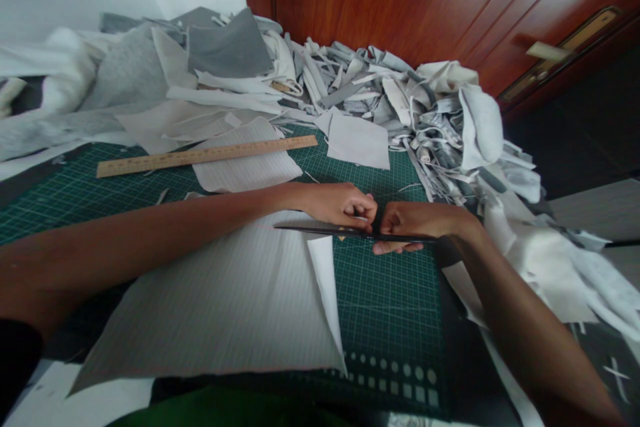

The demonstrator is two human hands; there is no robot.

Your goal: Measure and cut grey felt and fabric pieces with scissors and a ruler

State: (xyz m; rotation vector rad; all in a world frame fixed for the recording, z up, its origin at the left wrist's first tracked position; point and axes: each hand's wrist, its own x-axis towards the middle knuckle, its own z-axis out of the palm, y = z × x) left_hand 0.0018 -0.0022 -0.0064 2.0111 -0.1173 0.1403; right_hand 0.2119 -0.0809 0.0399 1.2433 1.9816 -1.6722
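Long black tailor's scissors (325, 231) lie level across the middle of the view, blades pointing left along the top edge of a large pale striped fabric sheet (200, 300). My right hand (415, 223) is shut around the scissors near their pivot, with its thumb showing below them. My left hand (340, 207) sits just above the blades, its curled fingertips meeting my right hand. Whether those fingers grip the scissors or the fabric is hidden. A loose flap of the sheet (325, 280) folds up near its right corner, and the sheet lies on a green cutting mat (390, 300).
A wooden ruler (205, 157) rests on a striped fabric piece (245, 163) beyond my left arm. A large heap of grey and white fabric scraps (400, 100) rises behind the mat and spills rightward. A reddish wooden door with a lever handle (547, 50) stands at the back right.
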